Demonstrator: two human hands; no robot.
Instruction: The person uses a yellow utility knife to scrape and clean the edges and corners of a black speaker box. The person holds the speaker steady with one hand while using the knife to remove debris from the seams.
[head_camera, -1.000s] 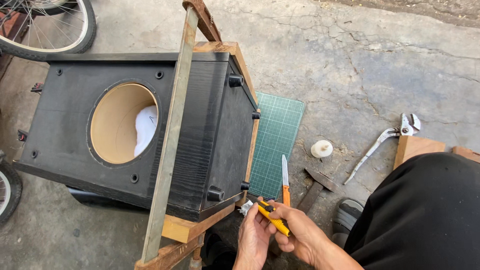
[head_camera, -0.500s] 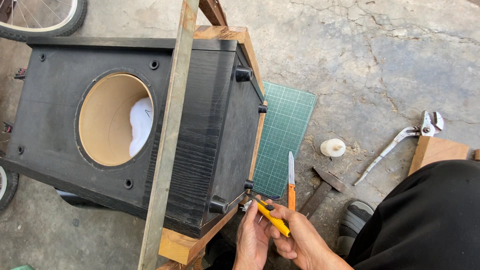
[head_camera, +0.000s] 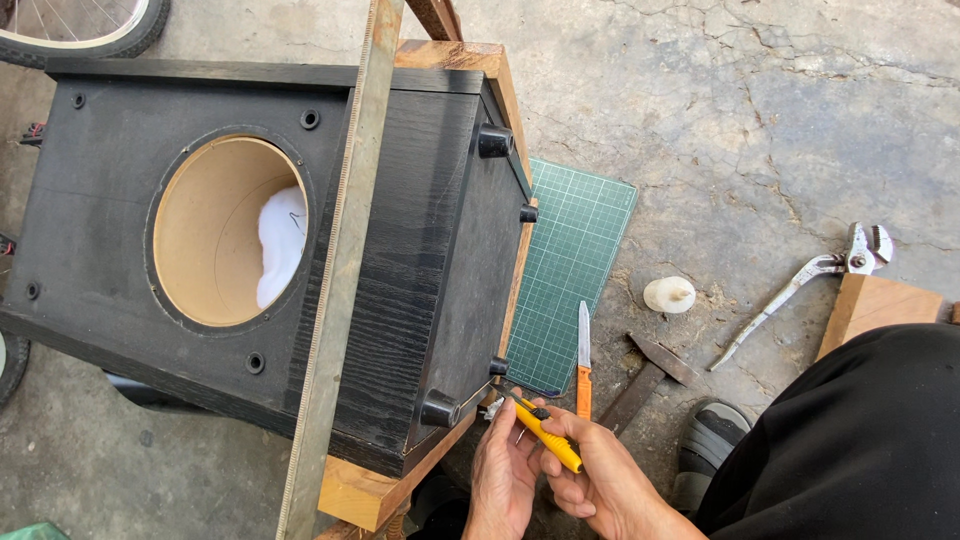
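Your right hand (head_camera: 600, 480) has its fingers clenched around the yellow utility knife (head_camera: 545, 433). Its long axis slants up-left, tip at the speaker cabinet (head_camera: 420, 280) lower right corner. Your left hand (head_camera: 503, 470), fingers loosely curled and grasping nothing I can see, lies just below that corner, nearer.

cabinet (head_camera: 400, 280): black wood, matt and grainy
your knife (head_camera: 545, 433): yellow plastic, smooth
floor (head_camera: 760, 130): rough cracked concrete

A single head-worn camera looks steeply down at a cracked concrete floor (head_camera: 700, 120). The black speaker cabinet (head_camera: 420, 260) fills the left, close; both hands sit at the bottom edge.
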